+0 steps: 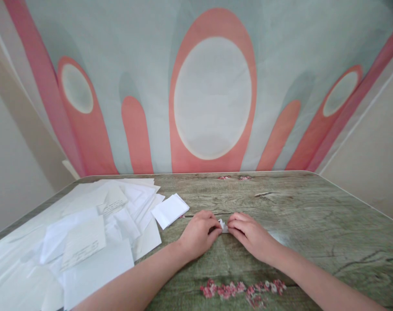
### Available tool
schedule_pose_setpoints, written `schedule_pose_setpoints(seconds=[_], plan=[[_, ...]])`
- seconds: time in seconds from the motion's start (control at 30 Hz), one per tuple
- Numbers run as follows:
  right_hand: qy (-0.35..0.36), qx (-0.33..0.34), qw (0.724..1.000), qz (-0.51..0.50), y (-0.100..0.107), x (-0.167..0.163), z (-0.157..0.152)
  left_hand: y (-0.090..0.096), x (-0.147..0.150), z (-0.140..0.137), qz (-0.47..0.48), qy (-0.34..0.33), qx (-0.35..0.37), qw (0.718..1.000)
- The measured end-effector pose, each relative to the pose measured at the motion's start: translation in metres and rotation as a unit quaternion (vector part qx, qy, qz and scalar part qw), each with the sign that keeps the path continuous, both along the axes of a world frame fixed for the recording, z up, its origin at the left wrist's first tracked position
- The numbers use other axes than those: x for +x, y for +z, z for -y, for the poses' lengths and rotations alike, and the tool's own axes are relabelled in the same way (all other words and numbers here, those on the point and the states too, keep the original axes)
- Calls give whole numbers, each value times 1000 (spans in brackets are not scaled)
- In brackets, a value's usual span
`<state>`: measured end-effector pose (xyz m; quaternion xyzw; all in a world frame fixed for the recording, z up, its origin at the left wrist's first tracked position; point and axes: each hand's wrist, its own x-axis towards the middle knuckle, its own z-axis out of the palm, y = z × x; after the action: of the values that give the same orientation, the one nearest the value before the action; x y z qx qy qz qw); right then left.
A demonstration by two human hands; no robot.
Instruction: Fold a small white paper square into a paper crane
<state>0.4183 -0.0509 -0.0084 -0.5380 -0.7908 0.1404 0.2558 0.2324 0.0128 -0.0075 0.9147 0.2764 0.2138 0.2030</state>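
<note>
Between my two hands, at the middle of the table, is a small folded piece of white paper point(223, 226). My left hand point(201, 231) pinches its left end between thumb and fingers. The right end is pinched by my right hand point(248, 233). Only the paper's middle shows, with a peak sticking up; the fingers cover the rest. Just beyond my left hand lies a folded white paper point(170, 210), flat on the wood-grain table point(300, 207).
A loose, spread pile of white papers point(96, 276) covers the table's left side, some sheets bearing lines of writing. Pink flowers are printed on the tabletop near the front and far edges. Behind the table hangs a backdrop point(157, 56) with coral arches and pale ovals.
</note>
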Motion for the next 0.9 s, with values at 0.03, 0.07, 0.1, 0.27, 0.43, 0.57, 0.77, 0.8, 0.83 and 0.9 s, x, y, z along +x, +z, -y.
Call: schedule_pose_setpoints(seconds=[0.03,0.07,0.1,0.27,0.43,0.57,0.77,0.8,0.83,0.9], plan=[[-3,-5,1000,-13,-1,0,-1,0,0,0,4,6,-4,1000],[-6,-10,1000,-24,-1,0,-1,-1,0,-1,7,12,-8,1000],[-8,-13,999,-33,-2,0,-2,-1,0,-2,9,17,-11,1000],[-14,-19,998,-62,-3,0,-5,-5,3,-3,20,36,-29,999],[-22,-9,998,-56,-2,-1,-6,-8,8,-2,33,60,-44,997],[-23,-3,999,-47,-2,-2,-8,-8,12,-1,34,92,-49,994],[-41,-4,998,-44,-4,-3,-10,-8,13,0,13,101,-24,995],[-46,-5,998,-43,-5,-3,-10,-9,13,0,10,102,-17,995],[-49,-5,998,-43,-5,-3,-10,-10,13,0,5,103,-10,995],[-55,-5,998,-42,-6,-3,-10,-10,14,-1,-2,104,1,995]])
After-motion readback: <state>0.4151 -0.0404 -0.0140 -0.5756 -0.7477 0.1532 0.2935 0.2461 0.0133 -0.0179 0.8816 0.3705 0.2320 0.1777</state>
